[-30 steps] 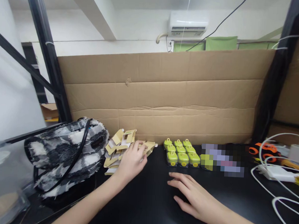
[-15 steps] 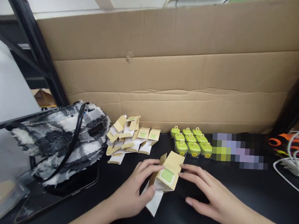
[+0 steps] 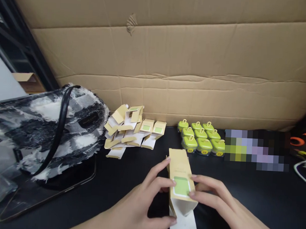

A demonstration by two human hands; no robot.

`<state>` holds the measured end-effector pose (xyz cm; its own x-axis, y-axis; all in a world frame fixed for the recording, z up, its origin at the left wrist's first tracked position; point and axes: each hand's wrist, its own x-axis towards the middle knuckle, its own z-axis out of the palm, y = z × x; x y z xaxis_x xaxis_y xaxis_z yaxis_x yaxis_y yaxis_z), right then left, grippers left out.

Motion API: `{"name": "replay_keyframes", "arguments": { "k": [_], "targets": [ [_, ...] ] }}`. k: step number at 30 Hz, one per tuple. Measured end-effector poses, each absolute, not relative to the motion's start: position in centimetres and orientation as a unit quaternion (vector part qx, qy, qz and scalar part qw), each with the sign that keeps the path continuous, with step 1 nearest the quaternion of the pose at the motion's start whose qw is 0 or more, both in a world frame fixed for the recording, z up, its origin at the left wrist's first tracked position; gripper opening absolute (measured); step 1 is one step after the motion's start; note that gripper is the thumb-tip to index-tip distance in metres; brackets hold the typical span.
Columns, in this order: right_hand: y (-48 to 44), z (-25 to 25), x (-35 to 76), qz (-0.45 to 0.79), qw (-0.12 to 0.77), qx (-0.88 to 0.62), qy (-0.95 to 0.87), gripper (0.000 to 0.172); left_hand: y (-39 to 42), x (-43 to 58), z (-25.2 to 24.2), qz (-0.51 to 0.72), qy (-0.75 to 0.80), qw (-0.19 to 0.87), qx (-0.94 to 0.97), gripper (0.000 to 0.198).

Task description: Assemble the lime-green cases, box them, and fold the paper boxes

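A yellowish cardboard box [image 3: 179,163] with a green label stands between my hands, its near end open and a white flap [image 3: 184,227] stretching toward me. My left hand [image 3: 145,196] grips its left side, fingertips at the upper edge and label, thumb by the flap. On the right side, the fingers of my right hand [image 3: 215,196] press against the box edge beside the label; its thumb is hidden. Beyond lie a pile of similar open boxes [image 3: 133,137] and, to its right, several small green-lidded containers [image 3: 200,139] with loop handles, in rows.
A black-and-white frayed bag [image 3: 72,124] with a black strap stands at the left. Cardboard [image 3: 171,54] lines the back of the black table [image 3: 129,174]. At the right are a pixelated patch, an orange and black object [image 3: 304,144] and a white cable [image 3: 302,175].
The view has tipped downward. The box has turned more upright in the picture and moved nearer and rightward. My right fingers have come onto its right edge.
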<state>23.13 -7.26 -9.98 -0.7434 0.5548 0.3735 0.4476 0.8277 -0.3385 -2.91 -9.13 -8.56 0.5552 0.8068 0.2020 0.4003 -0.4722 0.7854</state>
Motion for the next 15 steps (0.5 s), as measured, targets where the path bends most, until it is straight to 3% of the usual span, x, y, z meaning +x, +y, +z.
{"name": "replay_keyframes", "arguments": {
  "k": [6,10,15],
  "targets": [
    [-7.3,-11.1,23.4,0.111,0.241,-0.258,-0.929,0.077,-8.5,-3.0,-9.4,0.306,0.336,0.296,0.84,0.041],
    [-7.1,-11.5,23.8,0.056,0.25,-0.259,-0.931,0.073,-8.5,-2.9,-9.6,0.303,0.33,0.205,0.87,0.045],
    [-7.6,-11.0,23.7,0.012,0.229,-0.211,-0.95,0.044,-8.7,-2.9,-9.6,0.294,0.347,0.167,0.875,0.043]
  ]
}}
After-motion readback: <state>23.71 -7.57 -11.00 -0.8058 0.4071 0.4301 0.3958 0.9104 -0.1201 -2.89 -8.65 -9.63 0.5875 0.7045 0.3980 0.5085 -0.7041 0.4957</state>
